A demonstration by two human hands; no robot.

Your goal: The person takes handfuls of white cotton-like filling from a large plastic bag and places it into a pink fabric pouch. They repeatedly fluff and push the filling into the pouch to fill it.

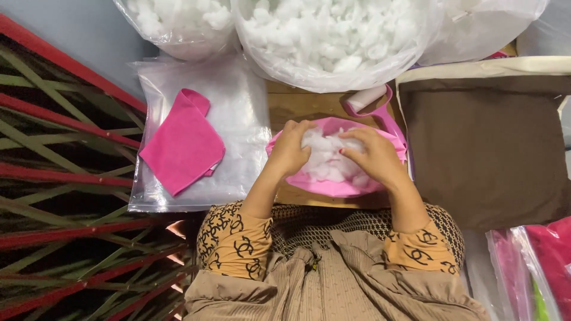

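A pink fabric cover (339, 187) lies open in front of me, filled with white fluffy stuffing (326, 159). My left hand (289, 147) curls over the left side of the stuffing and grips the cover's edge. My right hand (376, 156) presses down on the stuffing at the right, fingers bent into it. A pink strap (380, 113) of the cover runs up toward the far side.
Large clear bags of white stuffing (333, 35) sit at the far edge. A folded pink cloth (183, 142) lies on a clear plastic bag (238, 113) to the left. Brown fabric (488, 148) lies at right; pink items in plastic (535, 267) at lower right. A red-and-green striped mat (65, 178) is at left.
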